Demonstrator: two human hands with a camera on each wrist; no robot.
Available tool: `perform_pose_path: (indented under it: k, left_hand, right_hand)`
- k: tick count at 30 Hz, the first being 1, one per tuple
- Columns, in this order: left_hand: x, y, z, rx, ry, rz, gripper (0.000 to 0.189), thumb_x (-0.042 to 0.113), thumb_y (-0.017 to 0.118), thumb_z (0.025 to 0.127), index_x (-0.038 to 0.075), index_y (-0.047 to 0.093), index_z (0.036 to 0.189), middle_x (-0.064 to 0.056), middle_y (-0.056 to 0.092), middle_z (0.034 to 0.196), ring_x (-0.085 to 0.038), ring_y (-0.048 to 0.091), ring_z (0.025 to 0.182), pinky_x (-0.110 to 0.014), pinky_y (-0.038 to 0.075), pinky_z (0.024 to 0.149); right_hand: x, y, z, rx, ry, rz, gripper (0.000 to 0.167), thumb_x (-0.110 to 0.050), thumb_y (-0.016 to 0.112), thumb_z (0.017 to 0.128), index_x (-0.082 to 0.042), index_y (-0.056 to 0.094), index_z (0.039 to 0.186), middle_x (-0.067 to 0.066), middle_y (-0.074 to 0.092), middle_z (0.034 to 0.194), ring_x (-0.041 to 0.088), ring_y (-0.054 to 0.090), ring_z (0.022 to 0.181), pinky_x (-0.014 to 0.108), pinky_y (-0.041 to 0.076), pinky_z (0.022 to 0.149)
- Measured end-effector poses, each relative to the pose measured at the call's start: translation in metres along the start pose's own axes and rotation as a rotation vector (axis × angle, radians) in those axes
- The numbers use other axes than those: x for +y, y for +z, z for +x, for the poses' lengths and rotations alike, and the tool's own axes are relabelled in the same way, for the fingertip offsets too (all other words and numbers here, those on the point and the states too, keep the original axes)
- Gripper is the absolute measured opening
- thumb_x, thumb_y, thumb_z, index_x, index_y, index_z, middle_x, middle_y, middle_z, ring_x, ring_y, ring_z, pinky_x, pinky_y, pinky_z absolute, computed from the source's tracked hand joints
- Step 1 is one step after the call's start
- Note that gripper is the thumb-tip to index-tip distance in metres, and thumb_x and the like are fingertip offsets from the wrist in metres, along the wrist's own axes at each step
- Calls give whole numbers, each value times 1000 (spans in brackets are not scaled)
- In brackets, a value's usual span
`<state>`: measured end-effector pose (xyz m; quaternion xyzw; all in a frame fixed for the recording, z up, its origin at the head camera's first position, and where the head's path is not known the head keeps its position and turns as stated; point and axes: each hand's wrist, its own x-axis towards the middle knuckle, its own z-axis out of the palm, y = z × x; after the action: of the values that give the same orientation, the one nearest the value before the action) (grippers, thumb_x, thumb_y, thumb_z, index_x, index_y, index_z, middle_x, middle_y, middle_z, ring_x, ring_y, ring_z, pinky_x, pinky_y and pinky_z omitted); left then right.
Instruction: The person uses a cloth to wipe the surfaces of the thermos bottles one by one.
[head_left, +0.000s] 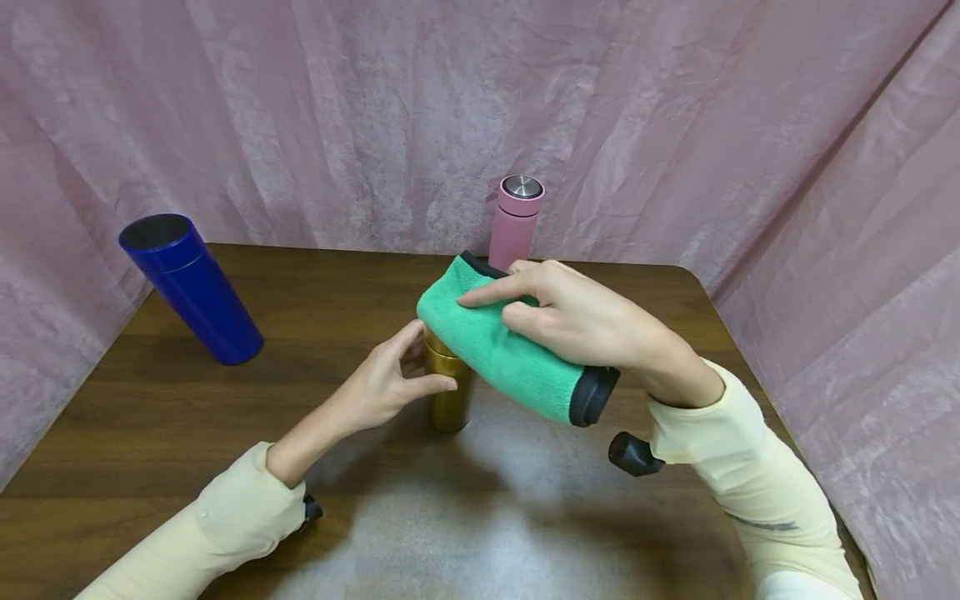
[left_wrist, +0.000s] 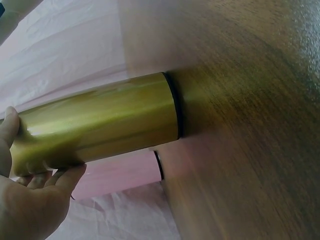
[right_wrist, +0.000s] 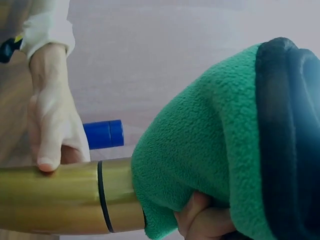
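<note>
A gold thermos bottle (head_left: pixel 450 400) stands upright on the table, seen side-on in both wrist views. My left hand (head_left: pixel 386 375) grips it around the upper body, thumb on the near side. Over its top lies a folded green cloth (head_left: pixel 495 346) with black edging, hiding the lid. My right hand (head_left: pixel 577 321) holds this cloth, index finger stretched along it and other fingers curled beneath. In the right wrist view the cloth (right_wrist: pixel 200 135) touches the bottle's lid end, and the fingers (right_wrist: pixel 210 222) pinch it from below.
A blue thermos bottle (head_left: pixel 198 292) stands at the left of the wooden table (head_left: pixel 360 292). Behind the cloth, at the back edge, stands a pink thermos bottle (head_left: pixel 513 225) with a steel-topped lid. Pink curtains (head_left: pixel 375 125) hang along the back and sides.
</note>
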<state>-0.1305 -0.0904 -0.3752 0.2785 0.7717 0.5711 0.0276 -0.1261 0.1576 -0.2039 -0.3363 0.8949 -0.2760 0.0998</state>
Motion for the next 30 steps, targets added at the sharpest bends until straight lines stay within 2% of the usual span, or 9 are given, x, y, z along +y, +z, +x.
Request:
perform_pose_path:
  k: [7,9,12,16,21,24,27,30]
  left_hand:
    - [3,-1,1,-16,-23,-11,66,7,82,89,1,46,144,-14,62,136,-27,61,127,-37,49,108]
    - [3,-1,2,-15,-22,-12,67,6,82,89,0,45,145,-15,61,137,-28,61,127,-37,49,108]
    - [2,1,3,-9,-8,-11,70,5,82,88,1,44,146,-15,59,139,-28,60,128,-38,48,109]
    - [1,2,3,3,7,-4,72,3,83,87,1,44,147,-16,59,141,-28,59,130,-38,47,110]
    - [1,2,2,18,0,-4,70,4,83,87,0,46,146,-16,60,140,-29,58,130,-37,47,111]
    - [1,2,1,25,-4,-10,70,4,83,87,1,46,146,-16,60,139,-29,58,130,-37,46,111]
    - [0,2,1,31,-4,-11,70,4,83,87,1,47,146,-16,60,139,-29,58,130,-38,46,111]
    - [0,2,0,36,-4,-9,70,4,84,86,1,47,146,-16,61,138,-30,59,129,-39,47,111]
  right_hand:
    - [-3,-4,16,-11,43,-52,51,-6,47,93,-23,71,135,6,62,106,22,50,89,35,46,77]
    - [-2,-5,21,-20,52,-41,51,-6,46,93,-22,71,135,6,62,104,21,49,87,35,46,76]
    - [4,-7,27,-25,56,-22,51,-5,46,93,-20,71,135,1,52,82,17,43,71,31,42,66]
    - [14,-9,28,-7,84,32,49,-6,47,94,-20,70,136,0,46,77,15,41,63,30,40,63]
    - [26,-9,27,1,168,123,49,-11,48,96,-27,69,137,5,53,84,17,44,61,32,45,64]
    - [36,-8,27,14,194,161,48,-13,48,98,-31,68,138,4,63,100,20,49,64,35,47,65]
    - [47,-5,25,77,151,151,46,-12,49,100,-28,67,140,5,63,125,24,53,83,37,47,72]
    - [58,1,23,157,81,139,41,-14,53,104,-23,66,142,9,62,126,25,53,93,37,47,77]
